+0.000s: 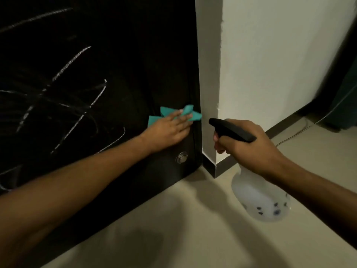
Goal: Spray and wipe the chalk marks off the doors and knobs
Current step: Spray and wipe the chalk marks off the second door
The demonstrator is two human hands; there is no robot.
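A dark door [125, 55] fills the left of the view, with white chalk scribbles [73, 97] across its left half. My left hand [168, 130] presses a teal cloth [185, 113] flat against the door near its right edge, fingers straight. Just below that hand sits a small silver knob [181, 157]. My right hand [247, 144] grips the black trigger head of a white spray bottle [260, 198], nozzle pointing left toward the door edge. The bottle's body hangs below my wrist.
A white wall corner [210, 74] with a dark skirting [218, 167] stands right of the door. Beige floor [193, 229] spreads below. A thin cable [301, 130] runs along the floor at the far right toward a dark object.
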